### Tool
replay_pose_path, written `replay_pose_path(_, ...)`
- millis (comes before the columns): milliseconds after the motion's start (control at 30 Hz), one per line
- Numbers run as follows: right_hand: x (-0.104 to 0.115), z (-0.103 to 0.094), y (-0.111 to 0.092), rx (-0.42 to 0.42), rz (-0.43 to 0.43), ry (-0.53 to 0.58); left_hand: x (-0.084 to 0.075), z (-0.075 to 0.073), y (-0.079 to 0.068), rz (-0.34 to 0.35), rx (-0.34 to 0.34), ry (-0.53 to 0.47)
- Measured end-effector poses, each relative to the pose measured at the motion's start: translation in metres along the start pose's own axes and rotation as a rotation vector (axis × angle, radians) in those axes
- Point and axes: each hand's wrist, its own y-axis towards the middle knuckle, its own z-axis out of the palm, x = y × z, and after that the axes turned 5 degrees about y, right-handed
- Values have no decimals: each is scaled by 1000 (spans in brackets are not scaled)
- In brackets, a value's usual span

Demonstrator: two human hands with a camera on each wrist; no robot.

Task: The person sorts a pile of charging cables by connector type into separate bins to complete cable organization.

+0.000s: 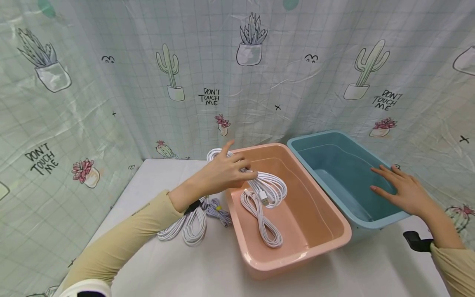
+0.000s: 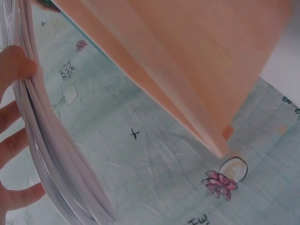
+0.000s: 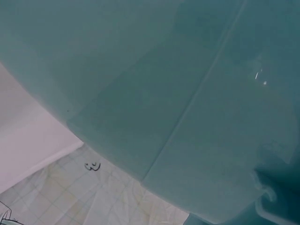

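Over pink bin [image 1: 302, 206], cbl [image 1: 272, 187] thru L grip [image 1: 227, 170]

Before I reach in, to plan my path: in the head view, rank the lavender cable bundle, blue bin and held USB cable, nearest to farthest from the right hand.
1. Blue bin, at the right hand.
2. USB cable, in the left hand.
3. Lavender cable bundle, left of the peach bin.

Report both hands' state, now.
Left hand: closed, holding a coiled white cable.
Right hand: open, holding nothing, at the blue bin.
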Motion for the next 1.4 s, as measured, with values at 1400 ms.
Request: replay_pose_path(1400, 1, 2, -2, -17, -2, 4, -32, 29, 34, 245, 155, -30)
